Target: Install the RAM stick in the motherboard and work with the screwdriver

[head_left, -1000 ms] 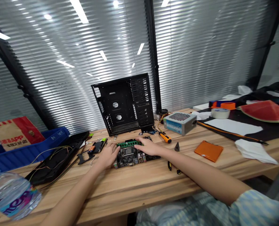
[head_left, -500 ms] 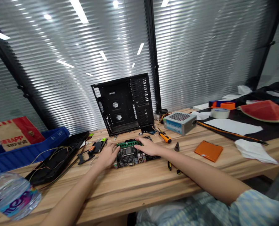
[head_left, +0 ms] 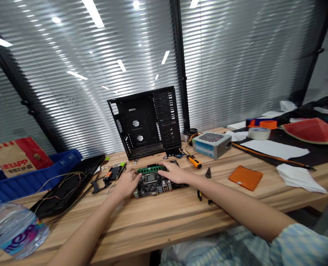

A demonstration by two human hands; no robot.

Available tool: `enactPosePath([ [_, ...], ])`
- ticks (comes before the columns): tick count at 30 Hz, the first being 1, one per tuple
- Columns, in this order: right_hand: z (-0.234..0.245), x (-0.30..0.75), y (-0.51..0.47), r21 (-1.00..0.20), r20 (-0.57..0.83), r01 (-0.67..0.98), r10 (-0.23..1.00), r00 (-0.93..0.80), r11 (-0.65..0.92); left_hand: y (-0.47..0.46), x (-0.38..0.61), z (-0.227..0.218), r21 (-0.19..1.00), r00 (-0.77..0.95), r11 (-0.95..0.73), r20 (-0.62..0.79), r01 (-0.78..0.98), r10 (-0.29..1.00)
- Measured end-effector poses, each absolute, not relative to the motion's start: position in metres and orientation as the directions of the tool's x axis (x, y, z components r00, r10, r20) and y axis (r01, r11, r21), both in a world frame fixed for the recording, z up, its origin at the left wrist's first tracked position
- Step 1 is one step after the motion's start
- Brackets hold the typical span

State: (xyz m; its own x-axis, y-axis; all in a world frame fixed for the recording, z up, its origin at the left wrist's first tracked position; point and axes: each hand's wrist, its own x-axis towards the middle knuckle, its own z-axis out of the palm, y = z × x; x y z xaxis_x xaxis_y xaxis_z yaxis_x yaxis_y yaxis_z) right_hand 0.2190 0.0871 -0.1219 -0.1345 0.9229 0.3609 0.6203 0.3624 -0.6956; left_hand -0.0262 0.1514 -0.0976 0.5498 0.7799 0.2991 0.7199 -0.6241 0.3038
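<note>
Fingers (head_left: 137, 177), head view: left hand (head_left: 128, 181) and right hand (head_left: 174, 173) at opposite ends of the long green memory stick (head_left: 148, 170), toward the black rectangular motherboard's (head_left: 147, 190) far side; gripping or pressing, can't tell. Probably seating it; next move calls for even pressure at both ends.

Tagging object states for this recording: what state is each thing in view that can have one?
Memory stick: on the motherboard, seating unclear
Motherboard: lying flat
Left hand: at the memory stick's left end, grip unclear
Right hand: at its right end, grip unclear
Computer case: upright, open side toward camera
Power supply: grille up
Screwdriver: lying down
Water bottle: capped
</note>
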Motion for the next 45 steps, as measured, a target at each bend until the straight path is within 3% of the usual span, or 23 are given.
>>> enactPosePath([
  [3,-0.12,0.219,0.085,-0.612,0.412,0.66,0.888,-0.205,0.436,0.155,-0.028,-0.101,0.217,0.595,-0.666,0.313,0.714,0.74],
  [13,-0.119,0.218,0.082,-0.457,0.413,0.695,0.825,-0.386,0.555,0.155,-0.028,-0.102,0.206,0.592,-0.66,0.309,0.723,0.745],
  [45,-0.119,0.221,0.084,-0.343,0.445,0.716,0.777,-0.446,0.608,0.162,-0.029,-0.111,0.122,0.658,-0.728,0.347,0.675,0.668],
])
